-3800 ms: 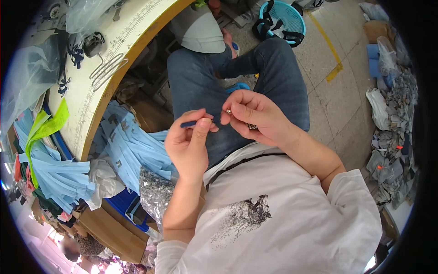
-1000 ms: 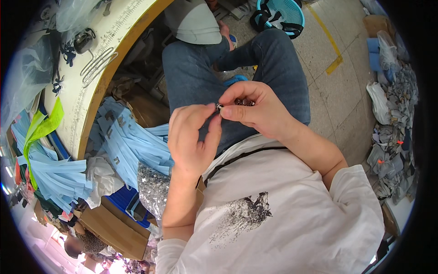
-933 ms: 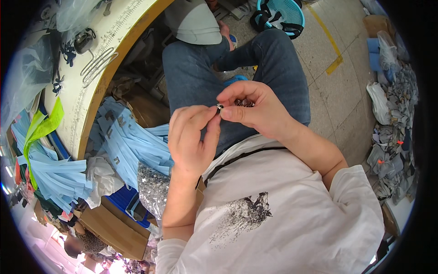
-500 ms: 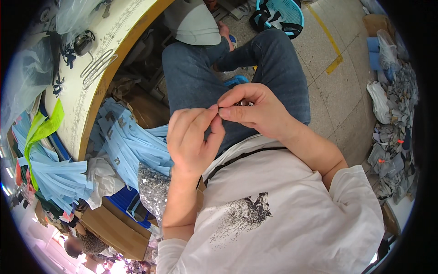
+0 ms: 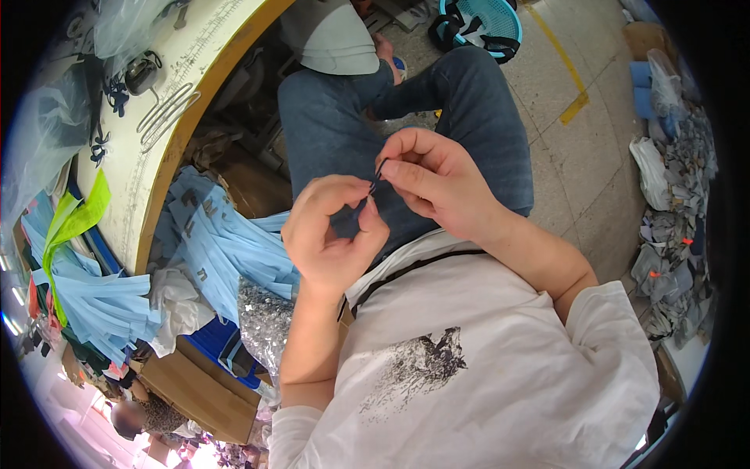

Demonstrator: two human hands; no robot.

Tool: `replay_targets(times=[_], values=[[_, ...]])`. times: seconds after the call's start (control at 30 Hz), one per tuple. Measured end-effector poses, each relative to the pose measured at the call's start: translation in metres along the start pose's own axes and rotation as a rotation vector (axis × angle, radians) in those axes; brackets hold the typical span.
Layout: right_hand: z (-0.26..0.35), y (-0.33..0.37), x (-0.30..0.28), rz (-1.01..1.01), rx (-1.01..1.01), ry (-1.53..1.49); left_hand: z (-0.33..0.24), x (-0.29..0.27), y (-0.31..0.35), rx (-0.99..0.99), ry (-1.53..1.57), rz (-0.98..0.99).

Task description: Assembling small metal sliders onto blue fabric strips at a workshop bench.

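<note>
Above my lap, my left hand (image 5: pixel 328 230) and my right hand (image 5: pixel 437 181) face each other a few fingers' width apart. A short, thin dark cord (image 5: pixel 378 175) runs between them. My left thumb and forefinger pinch near its lower end, and my right thumb and forefinger grip the upper end. The right hand's other fingers curl into the palm, and whatever lies inside is hidden. Several small knotted dark cords (image 5: pixel 116 95) lie on the white worktable at the left.
The worktable (image 5: pixel 199 59) curves along my left, with a bent wire (image 5: pixel 168 117) on it. Light blue fabric strips (image 5: pixel 223 234), a bag of shiny small parts (image 5: pixel 264 316) and a cardboard box (image 5: pixel 199 395) are beside me. Grey scraps (image 5: pixel 676 211) pile up at right; a blue basket (image 5: pixel 492 27) stands ahead.
My hands have moved slightly apart, and the dark cord now shows between them. Small shiny pieces seen in my right hand before are now out of sight.
</note>
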State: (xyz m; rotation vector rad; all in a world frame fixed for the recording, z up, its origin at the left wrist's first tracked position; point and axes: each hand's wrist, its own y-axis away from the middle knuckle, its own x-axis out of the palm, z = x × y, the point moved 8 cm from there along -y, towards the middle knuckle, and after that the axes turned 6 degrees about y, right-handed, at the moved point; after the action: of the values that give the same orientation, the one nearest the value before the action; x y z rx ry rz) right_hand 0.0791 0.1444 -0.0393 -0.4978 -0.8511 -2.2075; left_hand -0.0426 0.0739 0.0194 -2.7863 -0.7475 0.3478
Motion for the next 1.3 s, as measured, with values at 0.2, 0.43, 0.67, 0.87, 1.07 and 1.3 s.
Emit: replay_targets(times=[0.2, 0.43, 0.67, 0.87, 1.07, 1.3], values=[[0.003, 0.001, -0.001, -0.025, -0.001, -0.006, 0.012, 0.011, 0.006, -0.165, 0.336, 0.159], [0.007, 0.001, -0.001, -0.001, 0.011, -0.091, 0.030, 0.002, 0.015, -0.374, 0.404, 0.071], [0.008, 0.001, 0.001, 0.006, 0.010, -0.077, 0.013, 0.005, 0.005, -0.162, 0.314, 0.187], [0.005, 0.000, 0.003, 0.049, 0.021, -0.108, 0.011, 0.004, 0.008, -0.173, 0.491, 0.032], [0.009, 0.003, 0.001, 0.052, 0.010, -0.048, 0.009, 0.002, 0.002, -0.197, 0.292, 0.069], [0.008, 0.005, 0.004, 0.110, 0.002, 0.005, -0.006, 0.003, -0.004, -0.070, -0.051, 0.037]])
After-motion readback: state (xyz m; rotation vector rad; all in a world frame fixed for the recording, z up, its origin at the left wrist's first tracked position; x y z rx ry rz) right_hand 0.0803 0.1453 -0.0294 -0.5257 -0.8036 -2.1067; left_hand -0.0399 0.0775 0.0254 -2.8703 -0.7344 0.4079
